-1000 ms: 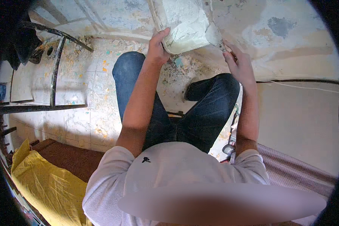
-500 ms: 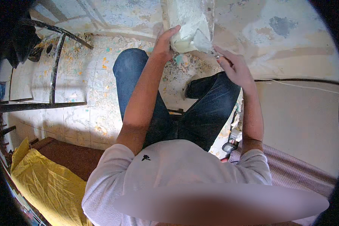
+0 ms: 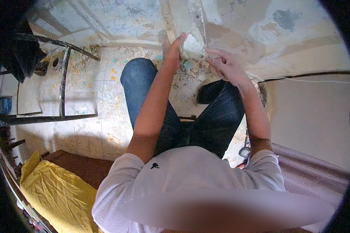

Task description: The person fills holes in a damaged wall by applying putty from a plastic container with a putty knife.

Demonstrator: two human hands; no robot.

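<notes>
My left hand [image 3: 172, 52] grips the left edge of a long, pale trough-like piece [image 3: 168, 19] with raised sides, thumb in front and fingers behind. Whitish wet plaster shows between its sides. My right hand [image 3: 226, 66] is closed round the handle of a putty knife, mostly hidden by the fingers. The broad pale blade [image 3: 193, 47] lies at the lower end of the piece, between my two hands. Plaster and blade are close in colour, so their border is hard to make out.
A patchy, plastered wall [image 3: 252, 23] stands ahead. Paint flakes and debris litter the floor [image 3: 85, 83]. At the left is a dark metal frame [image 3: 62, 83]; a yellow cloth [image 3: 58, 190] lies lower left. A thin white cable [image 3: 319, 80] runs along the right.
The view has shifted slightly. My right hand and the blade have moved left and down, closer to my left hand. Less of the thick white plaster shows now.
</notes>
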